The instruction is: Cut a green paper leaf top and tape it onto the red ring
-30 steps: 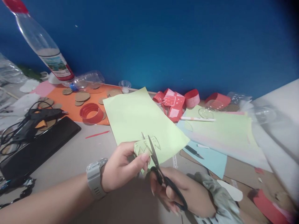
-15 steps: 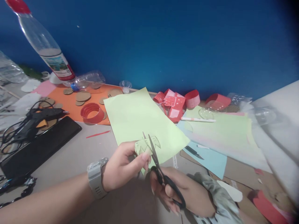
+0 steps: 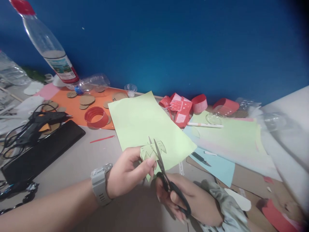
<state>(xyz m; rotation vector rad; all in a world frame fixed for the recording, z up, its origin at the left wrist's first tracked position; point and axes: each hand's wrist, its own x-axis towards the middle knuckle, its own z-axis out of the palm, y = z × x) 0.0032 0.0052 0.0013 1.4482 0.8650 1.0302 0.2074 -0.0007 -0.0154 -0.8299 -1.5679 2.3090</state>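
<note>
My left hand (image 3: 132, 170), with a grey watch (image 3: 100, 183) on its wrist, pinches a small light green paper cutout (image 3: 147, 151) between thumb and fingers. Dark zigzag lines are drawn on the cutout. In my right hand (image 3: 178, 193) is a pair of black-handled scissors (image 3: 162, 162), fingers through the loops. The blades are slightly apart and point up and away, crossing the cutout beside my left thumb. Behind both hands lies a large light green paper sheet (image 3: 142, 119). Part of the cutout is hidden by my thumb and the blades.
At left are a black glue gun (image 3: 31, 124), a long black box (image 3: 43, 151) and a tall bottle (image 3: 55, 54). Cardboard discs and a red ring (image 3: 96, 117) rest on orange paper. Red paper pieces (image 3: 182, 109), a white pen (image 3: 205, 125) and a craft knife (image 3: 201, 159) lie right.
The view has shifted very slightly, so the whole scene sits a little further right. The hands, cutout and scissors keep nearly the same position.
</note>
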